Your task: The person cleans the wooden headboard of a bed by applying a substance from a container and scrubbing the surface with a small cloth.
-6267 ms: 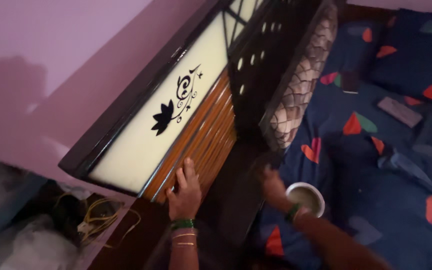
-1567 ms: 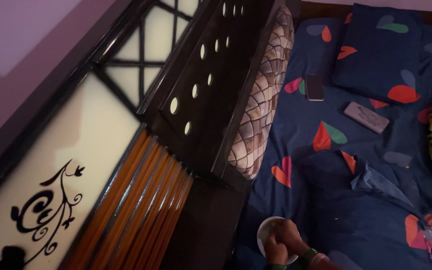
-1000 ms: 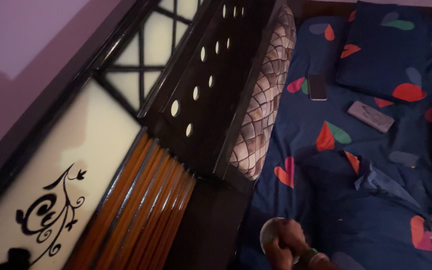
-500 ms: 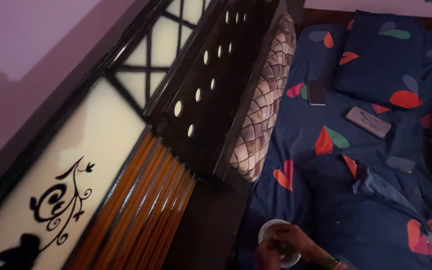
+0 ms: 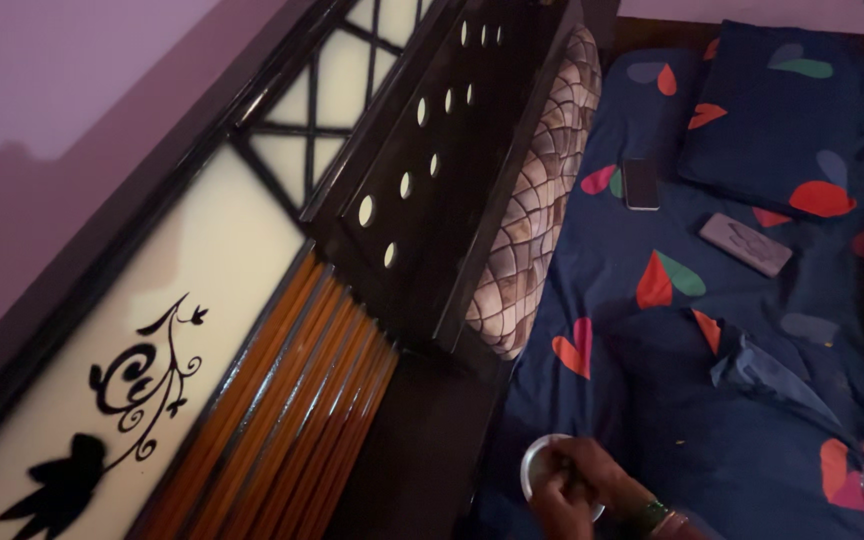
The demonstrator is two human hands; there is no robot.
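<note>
While low at the frame's bottom edge, both hands over a small round white bowl (image 5: 544, 470) on the dark blue bed sheet with coloured hearts (image 5: 652, 400): left hand (image 5: 555, 502) and right hand (image 5: 600, 478) bunched together at its rim, grip unclear in dimness. Beside, dark wooden headboard (image 5: 422, 200); farther off, black phone (image 5: 640, 184).

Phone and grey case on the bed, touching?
Apart. The head view shows the dark phone and the grey case lying separately, with a strip of blue bedsheet between them.
</note>
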